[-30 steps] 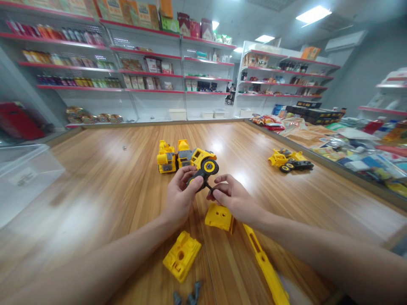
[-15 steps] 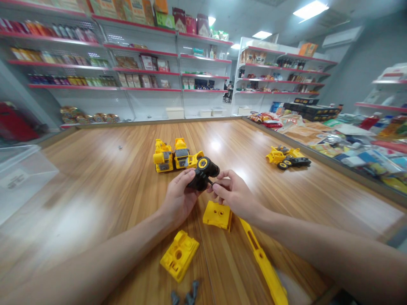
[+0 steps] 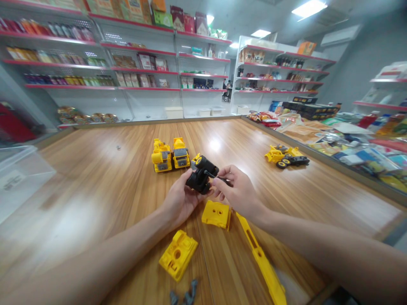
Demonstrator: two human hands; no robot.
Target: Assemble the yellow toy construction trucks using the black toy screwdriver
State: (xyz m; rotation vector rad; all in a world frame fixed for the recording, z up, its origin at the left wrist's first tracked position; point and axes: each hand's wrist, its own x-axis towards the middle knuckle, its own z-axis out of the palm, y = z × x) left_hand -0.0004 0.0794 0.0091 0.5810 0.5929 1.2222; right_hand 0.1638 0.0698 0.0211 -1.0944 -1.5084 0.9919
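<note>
My left hand [image 3: 182, 195] is closed around a black toy vehicle chassis [image 3: 197, 180] with yellow-hubbed wheels, held tilted above the table. Between the fingers of my right hand [image 3: 237, 186] is a thin dark screwdriver [image 3: 219, 178], its shaft reaching the underside of the chassis. Just below the hands lies a flat yellow toy body part [image 3: 216, 214]. A second yellow body part [image 3: 178, 255] with a round hole is nearer to me. Under my right forearm rests a long yellow toy arm [image 3: 262, 258]. Grey plastic screws [image 3: 190, 293] lie at the bottom edge.
Two yellow toy trucks [image 3: 171, 156] stand beyond my left hand. Another toy vehicle, partly black [image 3: 288, 156], sits to the right. A clear plastic bin [image 3: 25, 178] is at the left. Packaged goods [image 3: 333, 135] fill the area past the table's right edge.
The chassis has turned so that its underside faces my right hand more. The screwdriver has swung from pointing steeply to lying flatter, and more of its shaft shows.
</note>
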